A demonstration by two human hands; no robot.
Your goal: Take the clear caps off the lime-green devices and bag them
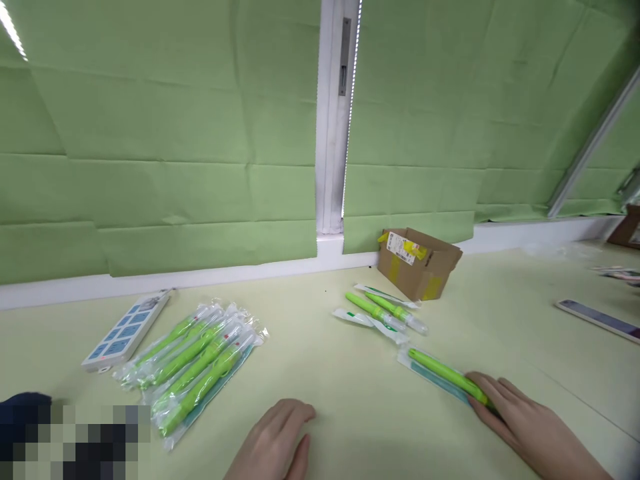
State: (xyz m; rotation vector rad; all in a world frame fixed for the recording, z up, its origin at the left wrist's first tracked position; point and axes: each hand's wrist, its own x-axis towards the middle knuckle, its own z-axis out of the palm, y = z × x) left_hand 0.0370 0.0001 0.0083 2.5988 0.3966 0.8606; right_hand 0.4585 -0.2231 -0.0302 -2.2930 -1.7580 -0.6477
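Left hand [273, 443] flat on the surface [350, 400], fingers loose, holding nothing; right hand [525, 423], fingers spread, pressing a green pen [445, 375] on its wrapper; beyond, two pens [385, 312]; left, packed pens [195, 363]; power strip [125, 330]; box [417, 261].

Single head-worn view, forward and down over the near table [350, 400], toward the green wall [175, 133].
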